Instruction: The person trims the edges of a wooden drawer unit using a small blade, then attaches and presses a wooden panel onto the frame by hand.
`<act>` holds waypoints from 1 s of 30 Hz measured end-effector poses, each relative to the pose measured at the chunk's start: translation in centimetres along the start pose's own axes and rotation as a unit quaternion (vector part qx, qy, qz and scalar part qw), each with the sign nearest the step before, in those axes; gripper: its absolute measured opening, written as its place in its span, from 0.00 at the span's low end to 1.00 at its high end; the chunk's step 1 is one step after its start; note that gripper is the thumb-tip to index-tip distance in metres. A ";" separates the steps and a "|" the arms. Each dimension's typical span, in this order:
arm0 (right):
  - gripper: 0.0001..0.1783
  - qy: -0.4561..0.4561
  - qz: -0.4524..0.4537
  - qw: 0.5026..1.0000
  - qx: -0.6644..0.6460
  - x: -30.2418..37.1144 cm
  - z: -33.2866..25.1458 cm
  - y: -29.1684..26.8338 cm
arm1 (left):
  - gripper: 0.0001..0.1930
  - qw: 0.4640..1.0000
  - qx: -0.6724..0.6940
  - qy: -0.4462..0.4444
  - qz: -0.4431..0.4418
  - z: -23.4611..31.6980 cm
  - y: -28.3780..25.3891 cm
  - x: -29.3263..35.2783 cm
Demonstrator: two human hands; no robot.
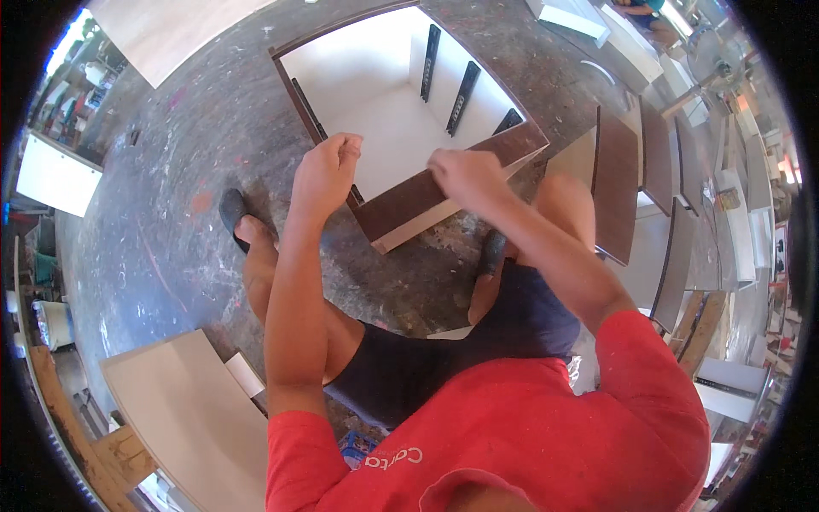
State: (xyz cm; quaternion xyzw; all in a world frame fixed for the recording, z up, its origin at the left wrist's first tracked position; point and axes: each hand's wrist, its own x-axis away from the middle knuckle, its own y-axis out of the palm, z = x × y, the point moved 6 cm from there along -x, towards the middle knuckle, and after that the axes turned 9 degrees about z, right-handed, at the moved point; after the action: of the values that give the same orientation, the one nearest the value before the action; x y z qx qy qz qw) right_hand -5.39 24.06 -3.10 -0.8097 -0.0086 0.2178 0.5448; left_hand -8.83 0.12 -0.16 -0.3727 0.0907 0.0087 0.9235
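A box-shaped cabinet (401, 194) with dark brown edges and a white inside lies open side up on the floor between my feet. Black drawer slides (463, 99) run along its right inner wall, and another slide (309, 109) lies along the left one. Above the cabinet's near left corner is my left hand (326, 177), its thumb and fingers pinched together; anything between them is too small to make out. My right hand (469, 177) is curled over the near brown edge, fingertips turned inward and mostly hidden, so what they hold does not show.
Several brown-faced drawers (616, 183) stand close by on the right. A beige panel (183, 410) lies at lower left, a white panel (58, 173) at far left, and a pale board (162, 30) at the top. Another person (653, 24) and a fan (715, 55) are at far right.
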 end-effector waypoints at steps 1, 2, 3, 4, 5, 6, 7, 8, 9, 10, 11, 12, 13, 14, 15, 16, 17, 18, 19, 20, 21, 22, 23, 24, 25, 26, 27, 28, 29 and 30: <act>0.09 -0.003 -0.021 1.000 -0.007 0.2 -1.6 0.9 | 0.20 1.000 0.023 0.012 0.001 0.5 0.1 -0.2; 0.09 -0.011 -0.051 0.999 -0.014 0.4 -3.6 2.0 | 0.20 1.000 0.025 0.018 -0.001 0.7 0.4 -0.3; 0.09 -0.017 -0.080 0.996 -0.022 0.4 -6.2 2.7 | 0.19 0.999 0.037 0.024 0.005 0.9 0.6 -0.4; 0.09 -0.033 -0.067 0.997 -0.036 0.5 -8.0 3.6 | 0.18 0.998 0.055 0.036 0.008 1.5 1.4 -0.7; 0.09 -0.050 -0.056 0.996 -0.054 0.3 -9.3 4.5 | 0.18 0.997 0.058 0.043 0.003 1.7 1.8 -0.7; 0.09 -0.040 -0.050 0.997 -0.045 -0.1 -9.1 4.2 | 0.16 0.996 0.073 0.045 0.003 1.7 2.0 -0.9; 0.08 -0.046 -0.068 0.995 -0.056 -0.2 -8.9 4.0 | 0.15 0.995 0.090 0.046 0.000 1.7 2.2 -0.8; 0.08 -0.051 -0.084 0.993 -0.066 -0.2 -8.3 3.6 | 0.15 0.993 0.098 0.058 -0.010 2.1 2.3 -0.7; 0.09 -0.052 -0.069 0.994 -0.074 -0.1 -7.0 2.6 | 0.16 0.991 0.102 0.076 -0.035 2.7 2.1 -0.6; 0.09 -0.041 -0.060 0.996 -0.059 -0.1 -4.9 1.3 | 0.17 0.988 0.109 0.097 -0.059 3.9 2.4 -0.4; 0.09 -0.010 -0.078 0.996 -0.034 -0.2 -2.4 0.0 | 0.20 0.982 0.129 0.118 -0.075 5.4 2.5 0.3; 0.09 0.021 -0.090 0.996 -0.010 -0.5 -0.1 -1.5 | 0.23 0.975 0.146 0.143 -0.090 7.1 2.2 1.3; 0.11 0.061 -0.114 0.991 0.034 -0.8 3.1 -2.1 | 0.24 0.968 0.167 0.166 -0.090 8.8 2.2 2.5; 0.11 0.074 -0.092 0.991 0.060 -0.9 7.4 -3.0 | 0.25 0.957 0.195 0.192 -0.093 10.6 2.6 3.7; 0.12 0.083 -0.076 0.990 0.088 -0.8 11.9 -3.8 | 0.27 0.951 0.195 0.200 -0.132 12.2 2.9 4.8; 0.13 0.087 -0.063 0.988 0.110 -0.8 14.9 -4.8 | 0.28 0.946 0.188 0.203 -0.169 13.2 3.0 5.8; 0.13 0.092 -0.047 0.987 0.126 -0.8 16.7 -6.0 | 0.28 0.940 0.195 0.224 -0.167 13.8 3.1 6.5; 0.13 0.082 -0.052 0.986 0.137 -0.8 17.5 -6.7 | 0.30 0.937 0.190 0.227 -0.184 14.2 3.4 7.1; 0.14 0.073 -0.060 0.985 0.146 -0.6 18.0 -7.0 | 0.32 0.935 0.185 0.226 -0.203 14.2 3.6 7.4; 0.13 0.112 -0.083 0.979 0.149 -0.2 18.2 -6.2 | 0.32 0.931 0.188 0.241 -0.200 14.5 3.6 7.3; 0.13 0.149 -0.108 0.972 0.149 0.3 17.8 -4.8 | 0.32 0.936 0.157 0.232 -0.215 14.5 3.9 7.2; 0.13 0.112 -0.094 0.982 0.120 0.3 14.9 -3.9 | 0.32 0.942 0.122 0.215 -0.229 13.7 4.0 7.4; 0.12 0.072 -0.080 0.990 0.089 0.1 12.2 -3.5 | 0.32 0.943 0.120 0.216 -0.221 12.8 3.7 7.6; 0.12 0.068 -0.075 0.990 0.093 0.3 11.6 -3.6 | 0.31 0.949 0.083 0.233 -0.194 11.8 3.8 7.5; 0.12 0.061 -0.047 0.996 0.052 0.3 11.3 -3.9 | 0.31 0.953 0.047 0.250 -0.166 11.1 4.0 7.3; 0.12 0.053 -0.020 0.998 0.009 0.1 11.3 -4.5 | 0.31 0.952 0.048 0.254 -0.162 10.6 4.4 7.2; 0.11 0.095 -0.021 0.992 0.079 0.2 14.5 -4.7 | 0.32 0.954 -0.014 0.253 -0.159 10.2 5.0 7.1; 0.11 0.094 -0.020 0.992 0.078 0.1 16.0 -5.1 | 0.32 0.955 -0.080 0.243 -0.153 9.4 5.4 7.2; 0.11 0.110 -0.011 0.990 0.089 -0.2 17.5 -5.9 | 0.32 0.956 -0.082 0.240 -0.149 8.6 5.9 7.2; 0.11 0.124 -0.001 0.987 0.099 -0.4 18.4 -6.4 | 0.34 0.959 -0.071 0.214 -0.174 7.6 6.7 7.2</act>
State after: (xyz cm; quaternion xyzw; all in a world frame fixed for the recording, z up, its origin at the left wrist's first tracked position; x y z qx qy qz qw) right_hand -10.99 42.69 -2.96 -0.7724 0.0800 0.1145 0.6196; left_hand -1.10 9.82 -0.66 -0.4408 0.2190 -0.2252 0.8408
